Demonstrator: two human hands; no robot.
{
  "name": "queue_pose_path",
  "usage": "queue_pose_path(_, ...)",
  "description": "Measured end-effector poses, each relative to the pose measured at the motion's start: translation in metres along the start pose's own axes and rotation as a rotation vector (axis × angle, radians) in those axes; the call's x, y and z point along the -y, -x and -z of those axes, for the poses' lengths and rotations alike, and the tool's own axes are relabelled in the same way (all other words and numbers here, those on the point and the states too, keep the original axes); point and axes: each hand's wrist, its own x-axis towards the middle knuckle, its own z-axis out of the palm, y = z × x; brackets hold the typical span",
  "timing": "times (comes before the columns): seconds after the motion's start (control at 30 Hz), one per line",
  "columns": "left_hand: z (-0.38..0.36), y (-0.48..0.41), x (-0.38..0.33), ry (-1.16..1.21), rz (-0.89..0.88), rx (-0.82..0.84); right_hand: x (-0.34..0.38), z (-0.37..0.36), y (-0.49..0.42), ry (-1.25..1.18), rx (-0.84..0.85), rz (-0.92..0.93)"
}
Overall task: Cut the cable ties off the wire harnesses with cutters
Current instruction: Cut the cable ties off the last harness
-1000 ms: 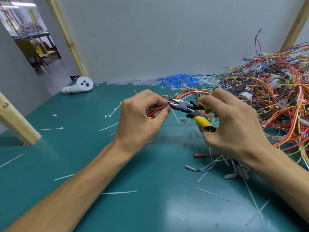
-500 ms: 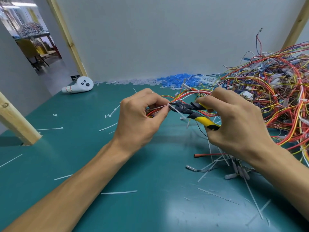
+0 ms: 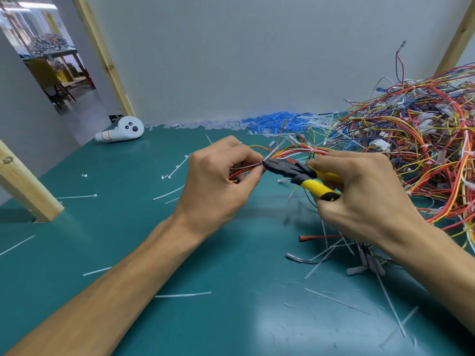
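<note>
Cutters point(image 3: 285, 170) have edged up to the harness point(image 3: 298, 152) that the left hand point(image 3: 218, 186) pinches.

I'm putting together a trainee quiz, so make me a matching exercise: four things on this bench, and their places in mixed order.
1 cutters
2 white controller
3 wire harness heap
4 blue plastic pieces

A by the back wall, middle
B right side of the table
C in the right hand
D far left, near the wooden post

Pairs: 1-C, 2-D, 3-B, 4-A
</note>
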Motion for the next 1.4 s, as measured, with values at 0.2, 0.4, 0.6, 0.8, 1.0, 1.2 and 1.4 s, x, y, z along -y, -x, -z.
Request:
queue_pose_path(0.2, 0.001, -0.001, -0.001, 0.011, -0.012, -0.020, 0.009, 0.000, 0.002, -0.214, 0.097, -0.143)
queue_pose_path(0.4, 0.001, -0.002, -0.001, 0.004, -0.040, -0.060, 0.017, 0.003, 0.002, -0.422, 0.164, -0.266)
queue_pose_path(0.6, 0.002, -0.004, 0.002, 0.039, -0.052, -0.097, 0.011, -0.007, 0.004, -1.023, 0.512, -0.474)
queue_pose_path(0.8, 0.005, -0.005, 0.000, 0.085, -0.073, -0.134, -0.001, -0.020, 0.001, -1.448, 0.798, -0.570)
queue_pose_path(1.0, 0.005, -0.003, 0.002, 0.060, -0.054, -0.130, 0.014, -0.010, 0.003, -1.046, 0.466, -0.443)
queue_pose_path(1.2, -0.001, 0.000, 0.004, 0.017, -0.058, -0.103, 0.016, -0.011, 0.006, -0.372, 0.120, -0.261)
queue_pose_path(1.4, -0.001, 0.000, 0.004, -0.009, -0.048, -0.090, 0.015, -0.008, 0.008, -0.103, -0.055, -0.063)
